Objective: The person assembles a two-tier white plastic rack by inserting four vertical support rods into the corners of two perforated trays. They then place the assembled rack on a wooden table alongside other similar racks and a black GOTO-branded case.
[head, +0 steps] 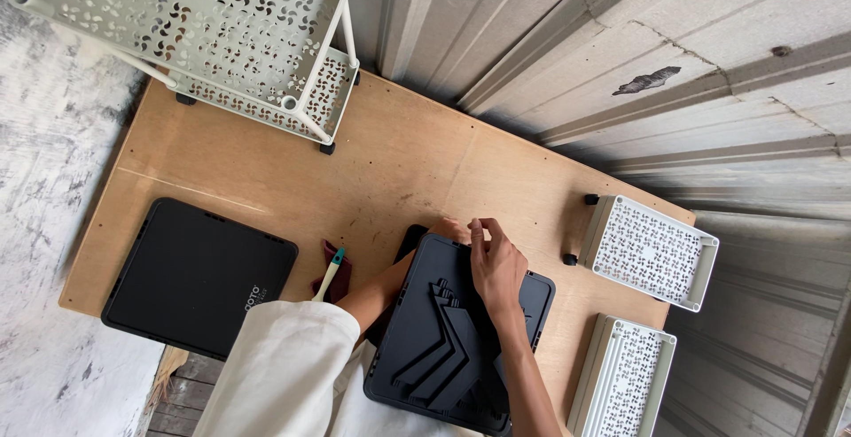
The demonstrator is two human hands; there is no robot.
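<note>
- Fingers point(480, 235) of the right hand point(498, 270) are curling over the far edge of a black ribbed panel point(443, 339), gripping it; the panel is lying on the tabletop point(399, 162) at its near edge, with its lower end cut off by the frame.
- Left hand point(448, 229) is sitting mostly hidden behind the same panel, only knuckles showing, so I cannot tell its grip.
- White sleeve point(279, 366) is covering part of a dark red cloth point(339, 270) and a teal-tipped tool point(330, 273).
- Flat black tray point(191, 273) is lying left.
- Perforated pale shelf rack point(204, 29) is standing far; two similar trays point(651, 251) are resting right, one partly cropped.
</note>
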